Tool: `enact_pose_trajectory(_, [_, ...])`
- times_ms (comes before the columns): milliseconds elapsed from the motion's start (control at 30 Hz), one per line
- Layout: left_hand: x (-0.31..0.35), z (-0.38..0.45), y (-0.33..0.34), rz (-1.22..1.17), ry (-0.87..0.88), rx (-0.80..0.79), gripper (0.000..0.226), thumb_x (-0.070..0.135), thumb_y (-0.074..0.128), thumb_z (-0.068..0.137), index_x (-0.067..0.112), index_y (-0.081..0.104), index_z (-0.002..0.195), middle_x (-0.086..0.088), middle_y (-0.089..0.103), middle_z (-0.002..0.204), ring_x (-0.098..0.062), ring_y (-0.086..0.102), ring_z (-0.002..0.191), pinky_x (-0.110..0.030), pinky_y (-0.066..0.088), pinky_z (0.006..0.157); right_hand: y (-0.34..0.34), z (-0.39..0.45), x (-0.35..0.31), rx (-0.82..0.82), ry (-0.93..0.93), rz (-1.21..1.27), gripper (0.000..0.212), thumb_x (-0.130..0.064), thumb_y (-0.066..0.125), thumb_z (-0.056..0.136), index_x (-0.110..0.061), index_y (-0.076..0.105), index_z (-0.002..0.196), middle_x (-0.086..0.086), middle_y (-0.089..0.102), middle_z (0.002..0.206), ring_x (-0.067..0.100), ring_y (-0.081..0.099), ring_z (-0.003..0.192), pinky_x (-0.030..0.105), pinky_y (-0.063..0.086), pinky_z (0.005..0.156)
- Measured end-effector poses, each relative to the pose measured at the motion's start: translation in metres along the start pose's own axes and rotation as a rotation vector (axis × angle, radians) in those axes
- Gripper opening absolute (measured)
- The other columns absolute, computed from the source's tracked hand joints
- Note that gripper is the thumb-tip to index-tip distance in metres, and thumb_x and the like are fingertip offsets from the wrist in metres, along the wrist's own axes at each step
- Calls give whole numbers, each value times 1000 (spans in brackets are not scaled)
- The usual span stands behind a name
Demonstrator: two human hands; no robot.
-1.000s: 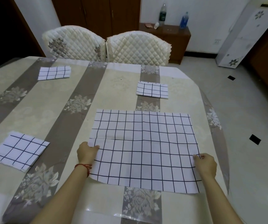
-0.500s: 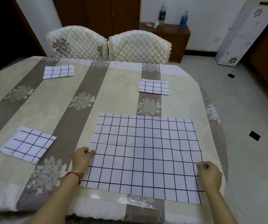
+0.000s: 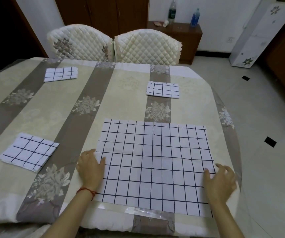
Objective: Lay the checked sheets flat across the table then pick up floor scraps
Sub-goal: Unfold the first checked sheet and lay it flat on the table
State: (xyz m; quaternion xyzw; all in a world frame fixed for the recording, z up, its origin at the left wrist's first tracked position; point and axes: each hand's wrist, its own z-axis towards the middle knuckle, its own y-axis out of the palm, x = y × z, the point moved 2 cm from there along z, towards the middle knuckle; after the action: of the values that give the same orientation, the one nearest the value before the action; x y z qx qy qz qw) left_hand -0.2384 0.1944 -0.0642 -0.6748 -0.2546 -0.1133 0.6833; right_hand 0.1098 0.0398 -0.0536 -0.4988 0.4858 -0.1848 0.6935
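Note:
A large white sheet with a dark grid (image 3: 153, 162) lies unfolded and flat near the table's front right. My left hand (image 3: 91, 166) rests flat on its left edge, fingers straight. Over the sheet's right edge, my right hand (image 3: 220, 181) is spread and slightly blurred. Three folded checked sheets lie elsewhere: one at the front left (image 3: 28, 151), one at the far left (image 3: 61, 74), one at the far right (image 3: 162, 89). The table (image 3: 55, 107) wears a beige and grey striped floral cloth.
Two quilted cream chairs (image 3: 114, 44) stand against the table's far side. Behind them a low wooden cabinet (image 3: 181, 34) holds bottles. A white floral appliance (image 3: 258, 31) stands at the right. The tiled floor (image 3: 267, 117) has small dark inlays.
Both hands let go of the sheet's side edges they were pinching and now lie open on it. The sheet sits a little nearer the front edge.

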Motion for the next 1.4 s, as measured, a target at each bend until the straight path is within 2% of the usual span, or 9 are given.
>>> enact_pose_trajectory(167, [86, -35, 52, 125, 574, -165, 35, 22, 43, 78, 17, 65, 104, -7, 66, 116, -23, 58, 115, -46, 53, 86, 50, -32, -75, -210, -562, -82, 38, -25, 40, 87, -15, 52, 121, 9, 49, 139, 26, 35, 133, 41, 25, 109])
enact_pose_trajectory(267, [110, -53, 85, 224, 615, -341, 44, 27, 25, 91, 27, 64, 110, 7, 66, 119, -12, 60, 114, -41, 51, 89, 86, -46, -98, -383, -755, -156, 42, -30, 33, 89, -24, 43, 129, -2, 43, 143, 18, 30, 133, 36, 9, 111])
enact_pose_trajectory(367, [86, -48, 100, 332, 559, -374, 56, 42, 4, 97, 27, 45, 132, 6, 47, 140, -15, 37, 133, -45, 25, 112, 98, -39, -74, -456, -689, -226, 51, -46, 14, 96, -27, 28, 142, -9, 19, 150, 11, 16, 141, 31, -4, 113])
enact_pose_trajectory(533, [31, -14, 82, 363, 379, -209, 69, 61, -4, 87, 27, 13, 145, 4, 13, 154, -17, 8, 143, -37, -15, 112, 64, 0, -10, -319, -373, -254, 70, -56, -3, 83, -29, 10, 146, -6, 1, 157, 9, -5, 143, 35, -10, 116])
enact_pose_trajectory(700, [47, -13, 73, 304, 355, -158, 71, 58, -6, 88, 20, 12, 145, -2, 10, 155, -20, 4, 143, -40, -17, 111, 51, 11, -20, -249, -323, -250, 72, -50, 1, 84, -18, 24, 145, 5, 16, 156, 22, 8, 145, 45, 1, 117])
enact_pose_trajectory(867, [138, -21, 109, 292, 619, -315, 49, 36, 21, 93, 21, 39, 136, -1, 41, 146, -23, 36, 137, -53, 34, 108, 93, 14, -111, -399, -684, -201, 64, -39, 8, 86, -17, 27, 143, 5, 19, 155, 23, 12, 145, 44, 5, 117])
enact_pose_trajectory(1067, [104, 22, 114, 365, 515, -294, 67, 58, -4, 84, 31, -3, 145, 12, -15, 151, -17, -8, 145, -44, -9, 115, 107, 46, -79, -396, -555, -255, 59, -50, 8, 91, -30, 8, 146, -11, -5, 155, 11, -6, 145, 36, -9, 116])
enact_pose_trajectory(1267, [63, 30, 80, 261, 199, -88, 63, 48, 17, 93, 14, 17, 146, -11, 7, 157, -30, 3, 145, -54, 4, 115, 69, 64, -32, -198, -258, -244, 65, -46, 8, 88, -17, 21, 145, 7, 13, 157, 22, 5, 145, 48, 0, 118])
enact_pose_trajectory(1400, [100, -34, 97, 275, 555, -162, 54, 40, 12, 96, 17, 28, 141, -8, 27, 152, -25, 13, 141, -46, 6, 113, 76, -2, -67, -290, -496, -147, 61, -43, 11, 91, -17, 25, 144, 5, 18, 155, 19, 9, 144, 35, -9, 114])
